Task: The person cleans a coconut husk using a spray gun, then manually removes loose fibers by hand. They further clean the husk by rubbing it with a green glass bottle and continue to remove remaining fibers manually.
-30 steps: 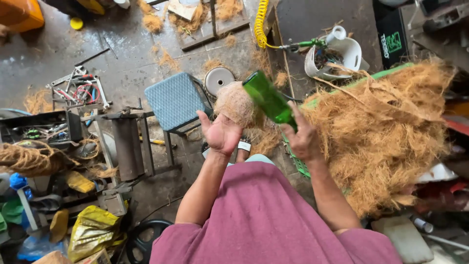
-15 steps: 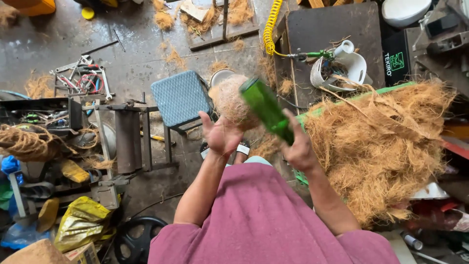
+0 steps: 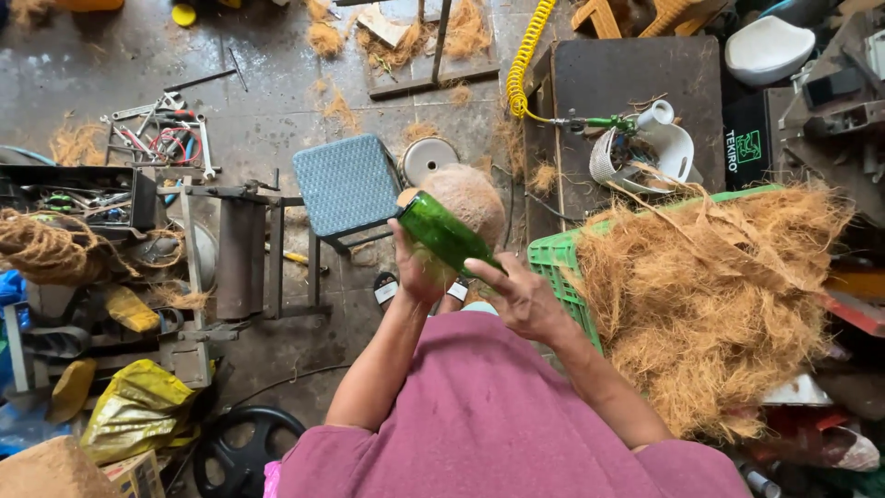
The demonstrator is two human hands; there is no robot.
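My right hand (image 3: pixel 527 300) is wrapped around the lower end of a green glass bottle (image 3: pixel 446 234), fingers closed on it, and the bottle slants up and to the left across a round ball of coconut fibre (image 3: pixel 468 195). My left hand (image 3: pixel 417 273) is cupped under that ball, holding it up from below, with the thumb beside the bottle, so both hands are grasping something and the bottle lies pressed against the fibre ball between them. All of this is held in the air above the concrete floor (image 3: pixel 267 129), just in front of my chest. Just beyond the ball stands a small blue stool (image 3: pixel 346 184), and near it a round white lid (image 3: pixel 430 157) lies on the floor. To my right a green plastic crate (image 3: pixel 559 261) is heaped with loose coconut fibre (image 3: pixel 719 286). Further back on that side a dark bench (image 3: pixel 627 83) carries a white basket (image 3: pixel 650 152), with a yellow coiled hose (image 3: pixel 525 55) hanging by its edge. Wrenches (image 3: pixel 157 134) lie scattered on the floor to my left.
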